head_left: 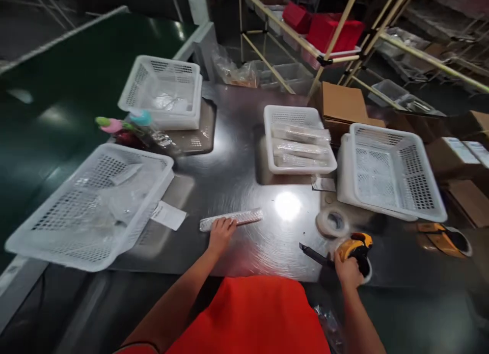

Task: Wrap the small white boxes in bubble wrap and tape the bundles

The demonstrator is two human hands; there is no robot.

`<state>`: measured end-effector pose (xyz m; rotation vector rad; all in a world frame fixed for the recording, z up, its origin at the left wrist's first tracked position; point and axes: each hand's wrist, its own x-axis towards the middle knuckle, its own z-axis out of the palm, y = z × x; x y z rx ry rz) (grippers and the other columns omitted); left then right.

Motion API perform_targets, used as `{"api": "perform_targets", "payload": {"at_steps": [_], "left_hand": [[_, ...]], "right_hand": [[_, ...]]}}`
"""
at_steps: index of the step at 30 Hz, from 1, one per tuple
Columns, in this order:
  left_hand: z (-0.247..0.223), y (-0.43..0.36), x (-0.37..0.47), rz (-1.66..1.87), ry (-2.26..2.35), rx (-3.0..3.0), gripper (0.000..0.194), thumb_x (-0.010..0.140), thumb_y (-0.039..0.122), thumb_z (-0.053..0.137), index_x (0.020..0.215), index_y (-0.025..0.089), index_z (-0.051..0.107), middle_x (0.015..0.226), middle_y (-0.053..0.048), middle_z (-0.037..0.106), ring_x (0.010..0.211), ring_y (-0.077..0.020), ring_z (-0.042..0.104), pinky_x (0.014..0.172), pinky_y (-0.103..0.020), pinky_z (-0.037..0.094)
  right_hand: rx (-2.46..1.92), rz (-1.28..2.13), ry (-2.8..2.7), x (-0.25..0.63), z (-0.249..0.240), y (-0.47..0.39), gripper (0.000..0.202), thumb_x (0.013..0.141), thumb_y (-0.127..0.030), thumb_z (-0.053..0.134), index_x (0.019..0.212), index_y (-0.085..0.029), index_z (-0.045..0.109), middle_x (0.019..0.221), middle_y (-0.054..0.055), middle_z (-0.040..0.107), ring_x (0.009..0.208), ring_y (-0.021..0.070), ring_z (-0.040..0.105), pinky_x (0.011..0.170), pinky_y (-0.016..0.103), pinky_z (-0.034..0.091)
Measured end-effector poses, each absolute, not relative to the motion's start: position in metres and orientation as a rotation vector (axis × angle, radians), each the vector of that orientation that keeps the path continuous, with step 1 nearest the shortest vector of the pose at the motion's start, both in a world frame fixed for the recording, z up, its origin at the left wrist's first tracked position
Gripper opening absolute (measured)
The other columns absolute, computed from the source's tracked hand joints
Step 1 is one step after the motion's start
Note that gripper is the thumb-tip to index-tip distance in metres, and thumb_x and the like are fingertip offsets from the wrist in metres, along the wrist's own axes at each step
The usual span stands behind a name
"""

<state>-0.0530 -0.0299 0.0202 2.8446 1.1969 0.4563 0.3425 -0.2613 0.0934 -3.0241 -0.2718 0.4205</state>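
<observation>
On the metal table in front of me lies a long, slim bundle in bubble wrap (248, 216). My left hand (222, 235) rests on its left half, with the fingers closed over it. At the right, my right hand (349, 271) is wrapped round a yellow and black tape dispenser (356, 246). A black cutter-like tool (314, 254) points left from beside that hand. Just behind the dispenser lies a roll of clear tape (332, 222).
A white basket (270, 140) holds several wrapped bundles. Stacked baskets (397, 211) and cardboard boxes (344, 102) stand right. Two more basket groups (89, 262) (171, 120) are left, by a green conveyor (87, 53). Another yellow dispenser (443, 239) lies far right.
</observation>
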Motion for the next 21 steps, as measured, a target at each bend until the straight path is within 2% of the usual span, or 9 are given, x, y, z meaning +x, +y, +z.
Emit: {"api": "perform_targets", "payload": {"at_steps": [3,6,8,10,12,14,17,21], "left_hand": [[0.022,-0.023,-0.050,0.402,1.214,2.865,0.031,0.090,0.006,0.044,0.108,0.018,0.067,0.092,-0.009,0.067,0.087,-0.0226,0.058,0.077,-0.037,0.045],[0.019,-0.020,-0.046,0.384,1.236,2.854,0.024,0.092,0.008,0.045,0.094,0.017,0.068,0.082,-0.008,0.064,0.078,-0.0211,0.056,0.071,-0.034,0.045],[0.016,-0.020,-0.044,0.395,1.231,2.841,0.023,0.091,0.009,0.047,0.085,0.018,0.067,0.079,-0.008,0.063,0.077,-0.0213,0.056,0.069,-0.034,0.044],[0.014,-0.020,-0.043,0.419,1.214,2.830,0.023,0.091,0.008,0.047,0.083,0.018,0.066,0.078,-0.008,0.063,0.077,-0.0212,0.056,0.069,-0.034,0.044],[0.013,-0.020,-0.043,0.451,1.188,2.823,0.025,0.091,0.006,0.046,0.083,0.017,0.066,0.078,-0.008,0.063,0.076,-0.0208,0.056,0.069,-0.033,0.045],[0.012,-0.020,-0.045,0.485,1.153,2.820,0.025,0.092,0.005,0.045,0.086,0.017,0.067,0.081,-0.008,0.065,0.077,-0.0204,0.057,0.070,-0.033,0.046],[0.009,-0.019,-0.050,0.533,1.081,2.821,0.024,0.093,0.008,0.045,0.094,0.016,0.067,0.088,-0.008,0.067,0.084,-0.0201,0.060,0.075,-0.033,0.049],[0.004,-0.019,-0.053,0.556,1.050,2.799,0.029,0.096,0.012,0.040,0.083,0.015,0.065,0.083,-0.007,0.066,0.082,-0.0190,0.061,0.073,-0.030,0.051]], "right_hand": [[-3.063,0.486,-0.291,0.348,0.095,-0.258,0.058,0.087,-0.046,0.046,0.111,0.004,0.061,0.099,0.038,0.065,0.093,0.0444,0.066,0.076,0.054,0.046],[-3.081,0.405,-0.273,0.342,0.116,-0.273,0.062,0.089,-0.050,0.035,0.114,0.002,0.059,0.093,0.035,0.066,0.083,0.0418,0.067,0.065,0.048,0.045],[-2.969,0.322,-0.303,0.324,0.136,-0.282,0.061,0.088,-0.057,0.034,0.108,-0.006,0.061,0.088,0.027,0.068,0.077,0.0384,0.065,0.062,0.044,0.044],[-2.706,0.314,-0.345,0.292,0.153,-0.279,0.055,0.082,-0.064,0.040,0.098,-0.015,0.061,0.083,0.017,0.067,0.073,0.0325,0.062,0.061,0.040,0.045],[-2.378,0.440,-0.350,0.249,0.162,-0.257,0.055,0.074,-0.069,0.050,0.092,-0.018,0.060,0.081,0.010,0.066,0.071,0.0267,0.060,0.060,0.037,0.048],[-2.107,0.695,-0.375,0.199,0.159,-0.220,0.060,0.068,-0.073,0.056,0.089,-0.017,0.061,0.079,0.008,0.065,0.068,0.0232,0.059,0.058,0.034,0.049],[-1.914,0.940,-0.506,0.130,0.142,-0.160,0.056,0.068,-0.074,0.056,0.078,-0.019,0.059,0.068,0.004,0.061,0.061,0.0194,0.056,0.054,0.032,0.048],[-1.770,1.060,-0.611,0.078,0.117,-0.118,0.052,0.074,-0.071,0.055,0.080,-0.019,0.058,0.073,0.004,0.064,0.064,0.0178,0.057,0.056,0.030,0.049]]}}
